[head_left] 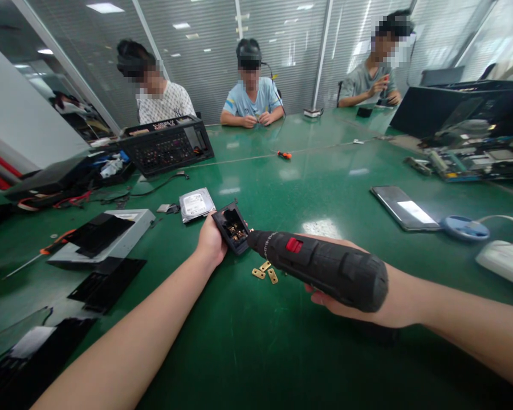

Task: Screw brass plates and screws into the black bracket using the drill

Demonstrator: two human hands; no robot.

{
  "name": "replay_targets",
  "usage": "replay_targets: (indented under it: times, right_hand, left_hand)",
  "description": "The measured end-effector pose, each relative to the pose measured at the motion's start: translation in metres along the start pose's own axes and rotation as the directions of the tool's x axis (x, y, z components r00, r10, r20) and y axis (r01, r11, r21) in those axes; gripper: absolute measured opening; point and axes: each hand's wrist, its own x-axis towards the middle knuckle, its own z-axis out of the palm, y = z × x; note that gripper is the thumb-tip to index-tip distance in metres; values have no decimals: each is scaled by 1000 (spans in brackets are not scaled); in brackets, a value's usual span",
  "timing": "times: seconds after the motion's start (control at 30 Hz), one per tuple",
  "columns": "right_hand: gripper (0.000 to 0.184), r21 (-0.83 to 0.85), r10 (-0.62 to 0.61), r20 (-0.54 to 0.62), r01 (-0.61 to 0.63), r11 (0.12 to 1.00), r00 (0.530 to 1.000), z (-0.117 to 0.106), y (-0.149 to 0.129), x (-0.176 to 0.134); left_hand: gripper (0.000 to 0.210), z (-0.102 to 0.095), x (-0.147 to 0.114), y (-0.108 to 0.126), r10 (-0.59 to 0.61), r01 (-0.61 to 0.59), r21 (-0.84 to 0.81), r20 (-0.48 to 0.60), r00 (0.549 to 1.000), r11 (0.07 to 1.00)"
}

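Note:
My right hand (pixel 333 299) grips a black cordless drill (pixel 320 265) with a red switch on top, its front end pointing left. Tilted up off the table, a small black open box (pixel 232 229) is in my left hand (pixel 212 239), fingers closed round its sides. Brass-coloured pieces (pixel 238 232) show inside the box. The drill's nose is at the box's right edge; whether they touch is hidden. Just below, 3 flat brass plates (pixel 265 272) with holes lie on the green table (pixel 222 336). A hard drive (pixel 196 204) lies beyond my left hand.
At left are a metal drive case (pixel 128 233), an orange screwdriver (pixel 47 250) and black panels (pixel 106 285). A phone (pixel 404 208), blue disc (pixel 465 228) and circuit boards (pixel 470 156) lie right. A computer case (pixel 166 145) stands further back. Several people sit across the table.

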Motion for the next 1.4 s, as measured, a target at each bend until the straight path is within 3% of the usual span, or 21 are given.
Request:
replay_targets:
  times: [0.23, 0.57, 1.0, 1.27, 1.4]
  right_hand:
    - [83, -6, -24, 9, 24, 1000, 1000, -1, 4, -2]
    - [77, 16, -32, 26, 32, 999, 999, -1, -2, 3]
    - [81, 29, 23, 28, -24, 999, 999, 3, -1, 0]
    - [76, -24, -4, -19, 4, 1000, 1000, 1, 10, -4]
    - [76, 28, 19, 3, -20, 999, 1000, 2, 12, -6]
  left_hand:
    - [25, 2, -1, -1, 13, -14, -49, -36, 999, 999]
    - [22, 1, 1, -1, 12, -14, -68, -28, 1000, 998]
    - [15, -2, 4, -3, 24, -29, -91, -62, 998, 995]
    - [19, -4, 5, -3, 7, -8, -39, -8, 1000, 999]
    - [17, -4, 6, -3, 14, -15, -54, -18, 1000, 998]
